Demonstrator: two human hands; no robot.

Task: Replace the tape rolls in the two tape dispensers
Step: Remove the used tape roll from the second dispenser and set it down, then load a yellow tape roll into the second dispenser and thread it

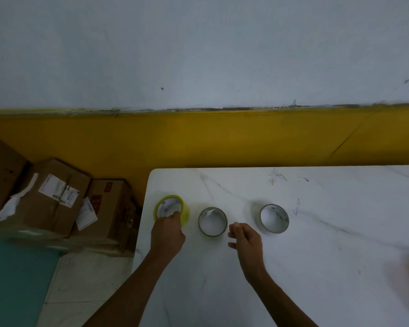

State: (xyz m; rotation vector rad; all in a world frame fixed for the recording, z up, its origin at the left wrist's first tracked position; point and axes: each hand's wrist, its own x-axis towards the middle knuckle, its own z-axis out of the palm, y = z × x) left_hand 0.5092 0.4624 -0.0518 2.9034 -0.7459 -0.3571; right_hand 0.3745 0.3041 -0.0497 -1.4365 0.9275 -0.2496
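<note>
Left hand (pixel 167 232) grips the yellow tape roll (pixel 171 210); right hand (pixel 246 239) loosely open, empty, beside the middle roll (pixel 212 221).

I can read no text: the shipping labels (pixel 58 190) on the cardboard boxes (pixel 57 199) at far left are too blurred.

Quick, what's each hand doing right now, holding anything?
Left hand: fingers on the yellow roll, gripping it on the table.
Right hand: empty, fingers loosely curled, beside the middle roll.
</note>
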